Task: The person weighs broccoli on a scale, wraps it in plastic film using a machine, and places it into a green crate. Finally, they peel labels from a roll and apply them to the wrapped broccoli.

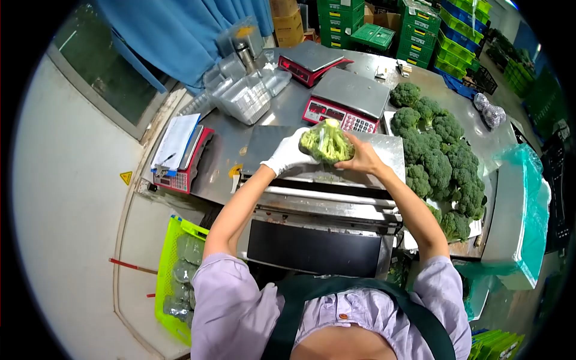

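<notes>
Between my two hands is a head of broccoli (327,144) in clear film, its pale cut stem facing up. My left hand (292,155), in a white glove, closes on its left side. The bare fingers of my right hand (362,155) grip its right side. Both hands are over the metal plate of a wrapping machine (384,149). Just behind stands a red and grey scale (351,90) with a lit display. To the right, several unwrapped broccoli heads (435,165) lie piled up.
Clear plastic trays (243,99) are stacked at the back left. A clipboard (175,141) lies on another scale (195,162). A lime-green crate (165,270) with wrapped packs stands at lower left. A white box with green film (510,222) is at right. Green crates (417,33) stand behind.
</notes>
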`<action>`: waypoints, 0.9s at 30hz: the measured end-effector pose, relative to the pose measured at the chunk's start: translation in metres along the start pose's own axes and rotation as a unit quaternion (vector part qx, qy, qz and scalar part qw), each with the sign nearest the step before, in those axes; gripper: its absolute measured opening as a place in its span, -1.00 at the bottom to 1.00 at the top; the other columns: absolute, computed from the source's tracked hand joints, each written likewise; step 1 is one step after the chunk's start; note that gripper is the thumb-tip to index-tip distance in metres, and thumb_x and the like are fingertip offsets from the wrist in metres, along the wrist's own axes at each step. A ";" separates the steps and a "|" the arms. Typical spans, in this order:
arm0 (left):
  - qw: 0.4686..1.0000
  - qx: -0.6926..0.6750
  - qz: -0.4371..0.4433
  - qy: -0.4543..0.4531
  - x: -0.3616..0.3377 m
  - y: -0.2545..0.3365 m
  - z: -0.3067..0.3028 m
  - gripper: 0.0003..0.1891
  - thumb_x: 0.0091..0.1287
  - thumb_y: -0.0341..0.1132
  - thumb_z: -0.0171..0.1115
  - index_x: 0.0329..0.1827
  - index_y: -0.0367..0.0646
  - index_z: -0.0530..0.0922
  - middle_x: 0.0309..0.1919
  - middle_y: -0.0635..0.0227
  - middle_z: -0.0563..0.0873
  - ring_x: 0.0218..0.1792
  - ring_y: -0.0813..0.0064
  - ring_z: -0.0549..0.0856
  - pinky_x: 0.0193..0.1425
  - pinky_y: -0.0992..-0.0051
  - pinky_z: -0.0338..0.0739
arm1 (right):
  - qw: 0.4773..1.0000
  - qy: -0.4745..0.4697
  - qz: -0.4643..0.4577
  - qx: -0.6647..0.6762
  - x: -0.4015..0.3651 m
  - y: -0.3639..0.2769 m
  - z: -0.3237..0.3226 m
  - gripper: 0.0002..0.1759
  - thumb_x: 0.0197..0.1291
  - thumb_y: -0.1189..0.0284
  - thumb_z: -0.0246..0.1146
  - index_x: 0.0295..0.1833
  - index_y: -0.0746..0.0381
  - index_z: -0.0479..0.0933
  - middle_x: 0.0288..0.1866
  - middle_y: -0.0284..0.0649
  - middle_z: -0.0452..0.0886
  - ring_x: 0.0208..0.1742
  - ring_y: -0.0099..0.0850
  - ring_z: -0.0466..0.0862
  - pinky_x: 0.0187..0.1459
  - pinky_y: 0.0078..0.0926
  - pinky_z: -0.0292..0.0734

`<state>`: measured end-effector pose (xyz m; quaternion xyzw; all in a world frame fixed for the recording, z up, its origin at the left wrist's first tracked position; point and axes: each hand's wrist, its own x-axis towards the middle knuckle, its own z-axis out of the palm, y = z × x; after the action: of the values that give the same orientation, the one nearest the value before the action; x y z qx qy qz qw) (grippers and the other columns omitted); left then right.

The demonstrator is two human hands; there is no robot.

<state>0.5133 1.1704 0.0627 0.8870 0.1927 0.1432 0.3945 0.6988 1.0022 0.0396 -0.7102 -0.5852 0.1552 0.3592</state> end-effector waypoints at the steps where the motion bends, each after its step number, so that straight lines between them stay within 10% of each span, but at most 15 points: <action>1: 1.000 -0.004 -0.003 0.012 -0.004 -0.004 0.002 -0.18 -0.23 -0.05 0.56 0.15 -0.10 0.41 -0.09 0.18 0.67 -0.04 0.18 0.65 0.07 0.36 0.52 | 1.000 0.007 -0.004 0.001 -0.004 -0.004 -0.003 -0.02 -0.30 0.01 0.51 0.19 0.40 0.36 -0.18 0.18 0.63 -0.13 -0.02 0.67 -0.02 -0.24 0.55; 6: 0.999 -0.051 0.007 0.012 -0.079 0.034 -0.002 -0.28 -0.22 -0.10 0.59 0.03 -0.21 0.50 -0.16 0.17 0.70 -0.10 0.36 0.69 0.04 0.45 0.53 | 0.998 -0.014 -0.068 0.001 -0.060 -0.032 -0.003 -0.12 -0.28 0.00 0.52 0.05 0.44 0.47 -0.47 0.03 0.63 -0.47 -0.30 0.67 -0.39 -0.37 0.57; 7: 1.000 -0.012 0.012 0.000 -0.098 0.047 -0.001 -0.30 -0.20 -0.11 0.58 0.03 -0.23 0.50 -0.18 0.16 0.70 -0.12 0.37 0.70 0.02 0.44 0.53 | 0.994 -0.104 0.021 0.009 -0.078 -0.060 -0.016 -0.05 -0.25 0.05 0.53 0.19 0.45 0.39 -0.25 0.10 0.67 -0.34 -0.26 0.71 -0.26 -0.37 0.65; 11: 0.998 -0.051 -0.042 -0.018 -0.187 0.093 0.015 -0.33 -0.15 -0.10 0.57 0.01 -0.25 0.50 -0.22 0.15 0.70 -0.18 0.43 0.71 -0.02 0.48 0.54 | 0.993 -0.078 -0.058 0.063 -0.163 -0.083 0.000 -0.15 -0.23 -0.05 0.50 0.01 0.44 0.51 -0.52 -0.04 0.64 -0.53 -0.34 0.67 -0.41 -0.46 0.61; 14: 0.966 -0.172 -0.150 -0.122 -0.238 0.105 0.023 -0.35 -0.04 -0.09 0.54 -0.02 -0.39 0.49 -0.34 0.26 0.69 -0.33 0.53 0.68 -0.16 0.53 0.57 | 0.962 -0.254 0.049 0.088 -0.195 -0.120 -0.006 -0.10 -0.16 -0.17 0.40 0.00 0.49 0.53 -0.46 -0.05 0.66 -0.45 -0.36 0.69 -0.34 -0.45 0.63; 15: 0.891 -0.216 -0.326 -0.231 -0.243 0.110 0.018 -0.41 0.04 -0.10 0.48 0.01 -0.35 0.51 -0.33 0.26 0.67 -0.41 0.61 0.65 -0.29 0.63 0.58 | 0.944 -0.258 0.059 0.196 -0.208 -0.109 0.012 -0.19 -0.11 -0.13 0.40 -0.09 0.48 0.56 -0.55 -0.12 0.63 -0.53 -0.44 0.66 -0.44 -0.53 0.61; 18: 0.780 -0.304 -0.447 -0.315 -0.254 0.080 0.029 -0.30 0.15 0.25 0.22 -0.03 -0.32 0.54 -0.44 0.26 0.65 -0.54 0.59 0.66 -0.46 0.69 0.57 | 0.780 -0.351 0.337 0.395 -0.215 -0.091 0.043 -0.32 0.06 -0.06 0.32 -0.16 0.46 0.58 -0.55 -0.11 0.62 -0.57 -0.48 0.63 -0.51 -0.55 0.56; 21: 0.716 -0.384 -0.483 -0.326 -0.246 0.037 0.051 -0.20 0.19 0.43 -0.07 -0.13 -0.28 0.60 -0.45 0.20 0.67 -0.54 0.66 0.56 -0.50 0.76 0.39 | 0.686 -0.308 0.415 0.513 -0.197 -0.080 0.069 -0.16 0.11 -0.11 0.23 -0.01 0.59 0.43 -0.43 -0.02 0.61 -0.55 -0.41 0.64 -0.59 -0.50 0.56; 26: 0.798 -0.281 -0.432 -0.314 -0.253 0.038 0.036 -0.22 0.30 0.38 -0.25 -0.12 -0.25 0.60 -0.34 0.18 0.73 -0.43 0.56 0.64 -0.38 0.67 0.49 | 0.720 -0.345 0.445 0.405 -0.204 -0.075 0.067 -0.18 0.20 -0.17 0.08 0.03 0.51 0.45 -0.39 -0.04 0.60 -0.51 -0.42 0.59 -0.51 -0.44 0.54; 27: 0.795 -0.284 -0.435 -0.314 -0.261 0.039 0.034 -0.22 0.30 0.38 -0.25 -0.12 -0.25 0.60 -0.34 0.18 0.73 -0.43 0.56 0.64 -0.38 0.67 0.49 | 0.803 -0.321 0.375 0.335 -0.212 -0.080 0.058 -0.23 0.22 -0.16 0.05 0.00 0.45 0.48 -0.41 -0.10 0.58 -0.49 -0.47 0.57 -0.47 -0.46 0.52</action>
<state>0.3052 1.0059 0.0429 0.5538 0.3747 -0.2813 0.6883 0.5471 0.8265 0.0124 -0.6189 -0.2669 0.6834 0.2804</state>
